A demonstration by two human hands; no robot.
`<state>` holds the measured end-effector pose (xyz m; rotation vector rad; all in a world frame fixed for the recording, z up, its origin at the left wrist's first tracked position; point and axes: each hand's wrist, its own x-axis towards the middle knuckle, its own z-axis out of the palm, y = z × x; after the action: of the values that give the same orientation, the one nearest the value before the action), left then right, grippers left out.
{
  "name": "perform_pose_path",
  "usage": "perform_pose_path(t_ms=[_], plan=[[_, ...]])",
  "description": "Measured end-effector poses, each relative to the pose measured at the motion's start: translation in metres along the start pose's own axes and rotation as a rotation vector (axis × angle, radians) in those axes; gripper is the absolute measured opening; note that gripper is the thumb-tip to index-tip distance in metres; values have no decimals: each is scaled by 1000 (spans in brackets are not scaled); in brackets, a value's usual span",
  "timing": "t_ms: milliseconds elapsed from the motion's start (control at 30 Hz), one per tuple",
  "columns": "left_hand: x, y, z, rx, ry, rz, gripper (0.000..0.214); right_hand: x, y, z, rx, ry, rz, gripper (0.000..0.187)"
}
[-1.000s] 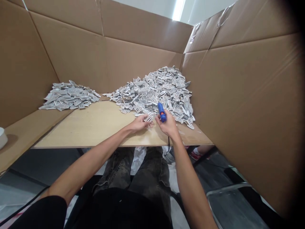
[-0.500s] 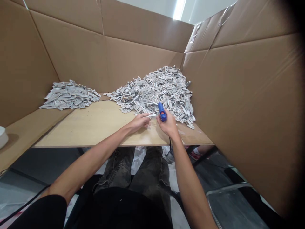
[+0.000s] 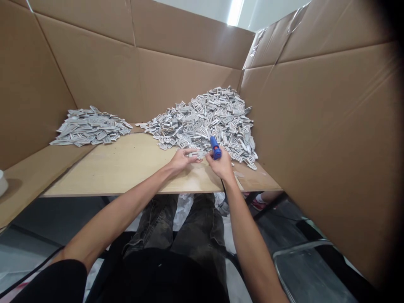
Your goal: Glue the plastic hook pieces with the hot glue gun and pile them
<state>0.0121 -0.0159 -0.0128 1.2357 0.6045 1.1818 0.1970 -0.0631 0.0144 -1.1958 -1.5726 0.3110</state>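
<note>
My left hand (image 3: 183, 160) pinches a flat whitish slotted piece (image 3: 196, 155) between thumb and fingers, just above the table. The piece has one rounded end and now shows its broad face. In my right hand (image 3: 221, 163) is a blue glue gun (image 3: 216, 148) with a bit of orange on it, its nose aimed away from me toward the pile. A dark cord (image 3: 224, 187) hangs below that wrist. The fingertips of both hands are close together at the held piece. Directly behind them rises a large pile of similar pieces (image 3: 208, 113).
A smaller pile of the pieces (image 3: 91, 126) lies at the back left. Cardboard walls (image 3: 189, 54) enclose the wooden table (image 3: 126, 168) at the back and sides. A white round object (image 3: 2, 183) sits at the left edge. A stool (image 3: 315, 269) stands low on the right.
My left hand has turned the piece, so its slotted face shows rather than its thin edge. The glue gun has tilted and shifted slightly; my right hand still holds it.
</note>
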Motion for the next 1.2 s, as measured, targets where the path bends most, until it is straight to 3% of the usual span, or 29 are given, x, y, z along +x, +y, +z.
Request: perform_pose_path(t_ms=[267,700,1200], plan=[[-8,10,5,81,-9,14,57,-3,-4,5,-105,44,33,16],[2,-2,-3,106,-27,50,72,-8,-12,16,-178,23,-25,15],[4,-6,-5,198,-46,129,60,-11,-10,25,-227,-22,-21,15]])
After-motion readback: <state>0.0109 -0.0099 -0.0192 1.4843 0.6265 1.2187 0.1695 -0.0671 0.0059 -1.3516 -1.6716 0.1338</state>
